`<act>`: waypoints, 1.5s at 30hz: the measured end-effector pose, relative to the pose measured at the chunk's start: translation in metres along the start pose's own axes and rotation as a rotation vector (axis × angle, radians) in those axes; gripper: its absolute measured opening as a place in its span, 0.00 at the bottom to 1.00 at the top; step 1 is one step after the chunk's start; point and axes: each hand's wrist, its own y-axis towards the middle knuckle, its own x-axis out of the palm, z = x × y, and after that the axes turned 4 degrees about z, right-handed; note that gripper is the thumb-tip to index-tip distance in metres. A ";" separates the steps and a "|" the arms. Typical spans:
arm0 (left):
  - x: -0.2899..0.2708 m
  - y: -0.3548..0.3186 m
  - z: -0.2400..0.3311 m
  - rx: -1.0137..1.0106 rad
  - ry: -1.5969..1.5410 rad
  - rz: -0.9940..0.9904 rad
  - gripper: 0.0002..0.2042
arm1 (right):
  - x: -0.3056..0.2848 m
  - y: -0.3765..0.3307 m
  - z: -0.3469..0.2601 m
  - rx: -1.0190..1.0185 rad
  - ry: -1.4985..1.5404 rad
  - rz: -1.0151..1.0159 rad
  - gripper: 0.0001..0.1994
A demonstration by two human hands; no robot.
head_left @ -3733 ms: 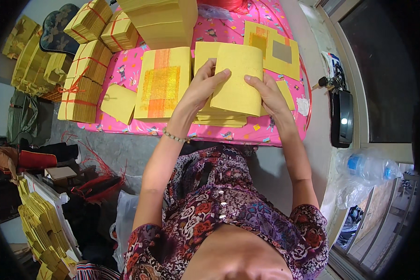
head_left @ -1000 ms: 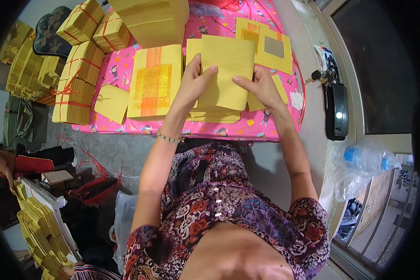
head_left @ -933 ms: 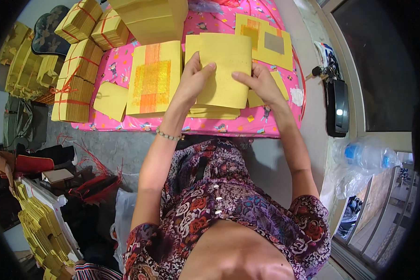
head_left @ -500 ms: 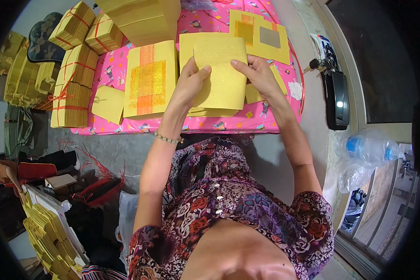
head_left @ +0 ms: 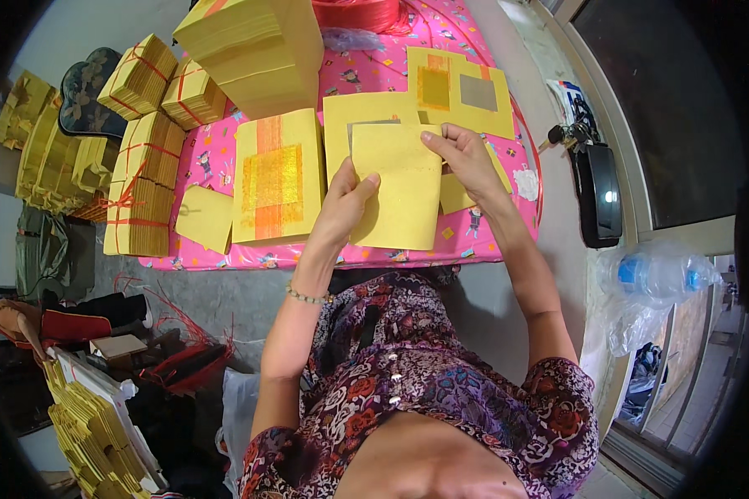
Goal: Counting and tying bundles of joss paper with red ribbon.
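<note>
Between my two hands I hold a yellow paper sheet (head_left: pixel 397 195) with a plain side facing up. My left hand (head_left: pixel 347 200) pinches its left edge, thumb on top. At the upper right corner my right hand (head_left: pixel 460 158) grips it between thumb and fingers. Under and behind it lies another yellow sheet (head_left: pixel 370 108) with a grey patch mostly covered. To the left is a stack of yellow paper (head_left: pixel 250 220) whose top sheet bears an orange band and a gold square. Farther right lie yellow sheets (head_left: pixel 478 125) with a gold and a grey square.
A pink patterned cloth (head_left: pixel 366 79) covers the table. Tall yellow paper stacks (head_left: pixel 262 66) and red-tied bundles (head_left: pixel 141 191) stand at the left. Red plastic string (head_left: pixel 362 15) lies at the back. Keys (head_left: pixel 566 135) and a black case (head_left: pixel 599 195) are beside the wall at right.
The held sheet has come nearer to me and lower in view, uncovering more of the sheet behind it. The whole view has shifted, with the table appearing lower.
</note>
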 end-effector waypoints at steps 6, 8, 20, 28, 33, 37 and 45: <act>-0.002 -0.001 0.004 -0.026 -0.060 -0.008 0.21 | -0.001 0.004 -0.003 0.025 0.039 -0.003 0.10; -0.004 -0.002 0.004 -0.084 -0.068 -0.021 0.21 | -0.004 0.002 -0.001 -0.019 -0.029 -0.026 0.09; -0.009 0.013 0.011 -0.140 -0.148 0.052 0.18 | 0.001 -0.008 0.004 0.135 -0.175 -0.219 0.18; -0.013 0.023 0.009 -0.187 -0.108 0.072 0.16 | 0.000 -0.018 0.003 0.190 -0.241 -0.280 0.18; -0.009 0.023 0.015 -0.225 -0.132 0.141 0.14 | 0.003 -0.023 0.000 0.223 -0.199 -0.253 0.17; -0.013 0.028 0.014 -0.239 -0.139 0.137 0.14 | 0.002 -0.026 0.000 0.235 -0.270 -0.277 0.17; -0.018 0.037 0.006 -0.257 -0.123 0.169 0.15 | 0.002 -0.028 0.011 0.299 -0.150 -0.270 0.14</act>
